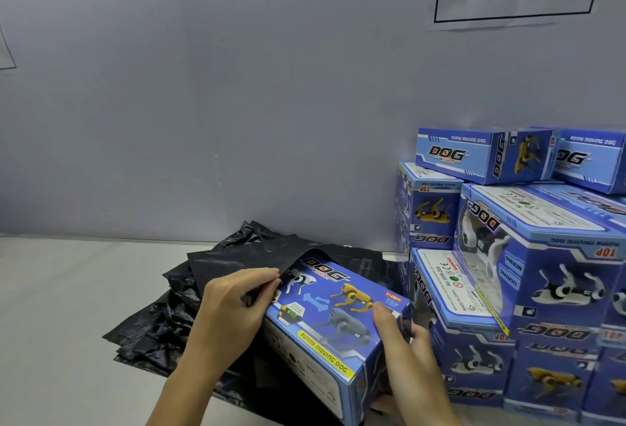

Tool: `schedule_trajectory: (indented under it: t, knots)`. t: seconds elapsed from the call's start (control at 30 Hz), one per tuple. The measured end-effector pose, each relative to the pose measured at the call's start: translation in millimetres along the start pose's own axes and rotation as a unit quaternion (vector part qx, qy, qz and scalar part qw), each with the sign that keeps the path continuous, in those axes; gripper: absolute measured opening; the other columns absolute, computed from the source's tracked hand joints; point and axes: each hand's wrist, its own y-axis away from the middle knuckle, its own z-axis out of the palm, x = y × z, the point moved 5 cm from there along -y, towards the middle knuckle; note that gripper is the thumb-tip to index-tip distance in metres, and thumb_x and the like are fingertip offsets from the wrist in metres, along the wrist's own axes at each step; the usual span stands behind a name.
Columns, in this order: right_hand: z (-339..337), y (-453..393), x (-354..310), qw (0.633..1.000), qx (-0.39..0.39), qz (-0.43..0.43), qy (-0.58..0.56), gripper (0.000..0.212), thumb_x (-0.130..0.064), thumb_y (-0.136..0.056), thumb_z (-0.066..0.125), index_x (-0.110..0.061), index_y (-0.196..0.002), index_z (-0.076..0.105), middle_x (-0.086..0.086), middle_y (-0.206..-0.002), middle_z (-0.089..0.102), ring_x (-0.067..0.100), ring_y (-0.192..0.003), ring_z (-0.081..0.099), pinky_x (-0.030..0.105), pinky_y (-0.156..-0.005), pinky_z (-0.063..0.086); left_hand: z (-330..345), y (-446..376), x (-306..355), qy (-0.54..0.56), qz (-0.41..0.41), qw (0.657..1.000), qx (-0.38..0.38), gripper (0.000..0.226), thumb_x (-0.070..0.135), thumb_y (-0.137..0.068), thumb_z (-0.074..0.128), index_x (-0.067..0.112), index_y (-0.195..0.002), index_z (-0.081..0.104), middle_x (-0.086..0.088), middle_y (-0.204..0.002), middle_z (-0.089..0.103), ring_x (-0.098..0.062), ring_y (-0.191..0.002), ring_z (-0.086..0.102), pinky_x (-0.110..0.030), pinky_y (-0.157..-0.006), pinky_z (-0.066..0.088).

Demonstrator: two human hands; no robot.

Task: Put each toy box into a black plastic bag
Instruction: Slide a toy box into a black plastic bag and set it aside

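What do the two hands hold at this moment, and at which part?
The left hand pinches the black bag at its opening edge. The right hand grips the toy box at its near right end, thumb on top.

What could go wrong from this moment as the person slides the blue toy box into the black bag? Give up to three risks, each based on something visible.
1. The left hand only pinches the thin black bag edge over the toy box corner; the sharp corner might snag or tear the plastic.
2. The bag mouth lies on a pile of loose bags, so a second one could get dragged along.
3. The right hand works close to the stacked boxes; an elbow bump might topple them.
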Motion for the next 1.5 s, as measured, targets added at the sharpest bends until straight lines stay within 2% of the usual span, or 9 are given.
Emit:
schedule_trajectory:
  t: [0.17, 0.47, 0.63, 0.73, 0.87, 1.0, 1.27, 1.4, 1.5]
  knots:
    - [3.0, -1.7, 6.4, 0.996, -0.012, 0.052, -0.065, 0.047, -0.057, -0.077, 0.072, -0.024, -0.101, 0.049, 0.012, -0.108, 0.063, 0.031, -0.096, 0.066, 0.048, -0.08, 0.059, -0.4, -0.7, 2.2, 0.056, -0.044, 0.997, 0.004, 0.019, -0.004, -0.078, 0.078, 0.014, -0.083, 0.079, 0.013, -0.098, 0.075, 0.0, -0.095, 0.07, -0.023, -0.085, 0.056]
    - [11.7, -11.1, 15.4, 0.988, -0.06, 0.058, -0.129, 0.066, -0.051, -0.054, 0.081, -0.033, -0.108, 0.048, 0.011, -0.114, 0.065, 0.036, -0.097, 0.069, 0.056, -0.078, 0.06, 30.8, 7.3, 38.7, 0.162, -0.052, 0.984, -0.056, 0.025, -0.01, -0.084, 0.069, 0.012, -0.092, 0.078, 0.012, -0.096, 0.076, -0.003, -0.097, 0.07, -0.017, -0.085, 0.052]
    - [28.7, -15.3, 16.0, 0.986, -0.038, 0.02, -0.159, 0.061, -0.044, -0.071, 0.082, -0.028, -0.12, 0.049, 0.007, -0.111, 0.068, 0.029, -0.092, 0.073, 0.051, -0.08, 0.061, 34.9, 8.6, 42.7, 0.195, -0.057, 0.974, -0.096, 0.021, -0.006, -0.092, 0.063, 0.012, -0.086, 0.073, 0.012, -0.093, 0.077, -0.007, -0.103, 0.07, -0.024, -0.09, 0.054]
    - [43.1, -16.8, 10.4, 0.983, -0.042, 0.021, -0.175, 0.049, -0.036, -0.082, 0.079, -0.026, -0.118, 0.047, 0.009, -0.11, 0.069, 0.028, -0.087, 0.075, 0.045, -0.072, 0.062, 30.5, 7.5, 38.9, 0.194, -0.101, 0.974, -0.054, 0.023, -0.001, -0.089, 0.068, 0.018, -0.101, 0.069, 0.013, -0.099, 0.075, -0.004, -0.102, 0.069, -0.016, -0.087, 0.052]
    - [55.9, -22.4, -3.9, 0.991, -0.059, -0.011, -0.121, 0.045, -0.037, -0.083, 0.078, -0.027, -0.115, 0.048, 0.007, -0.105, 0.072, 0.025, -0.088, 0.074, 0.052, -0.083, 0.06, 27.7, 6.9, 23.1, 0.116, -0.176, 0.976, -0.054, 0.047, 0.025, -0.088, 0.073, 0.033, -0.132, 0.058, 0.025, -0.112, 0.058, 0.007, -0.115, 0.055, -0.003, -0.092, 0.039]
    - [61.0, -25.1, -6.4, 0.992, -0.056, -0.022, -0.11, 0.044, -0.037, -0.083, 0.078, -0.024, -0.115, 0.051, 0.007, -0.101, 0.074, 0.023, -0.083, 0.076, 0.051, -0.081, 0.061, 21.9, 4.1, 20.0, 0.082, -0.146, 0.984, -0.056, 0.026, 0.019, -0.089, 0.072, 0.026, -0.115, 0.073, 0.029, -0.11, 0.061, 0.002, -0.116, 0.056, -0.014, -0.099, 0.044]
    - [42.7, -30.8, 11.3, 0.983, 0.014, 0.003, -0.182, 0.046, -0.035, -0.083, 0.074, 0.004, -0.105, 0.065, 0.023, -0.097, 0.074, 0.037, -0.088, 0.072, 0.054, -0.078, 0.06, 33.2, 7.5, 39.1, 0.177, -0.098, 0.973, -0.108, 0.013, 0.02, -0.09, 0.071, 0.026, -0.096, 0.081, 0.014, -0.096, 0.075, -0.008, -0.1, 0.068, -0.021, -0.085, 0.053]
    - [39.9, -30.6, 14.7, 0.959, -0.01, 0.025, -0.282, 0.033, -0.029, -0.091, 0.067, 0.003, -0.1, 0.068, 0.019, -0.087, 0.073, 0.031, -0.079, 0.069, 0.035, -0.051, 0.056, 20.1, 9.2, 21.6, 0.189, -0.218, 0.953, 0.088, 0.014, 0.022, -0.089, 0.07, 0.034, -0.095, 0.071, 0.003, -0.097, 0.069, -0.014, -0.088, 0.068, -0.026, -0.078, 0.055]
    - [41.1, -30.3, 17.3, 0.946, -0.032, 0.036, -0.32, 0.032, -0.028, -0.092, 0.066, -0.002, -0.11, 0.065, 0.017, -0.096, 0.071, 0.031, -0.084, 0.068, 0.035, -0.053, 0.056, 20.5, 21.3, -9.6, 0.204, -0.432, 0.868, 0.137, 0.043, 0.041, -0.085, 0.072, 0.022, -0.118, 0.054, -0.009, -0.123, 0.057, -0.024, -0.114, 0.058, -0.039, -0.098, 0.049]
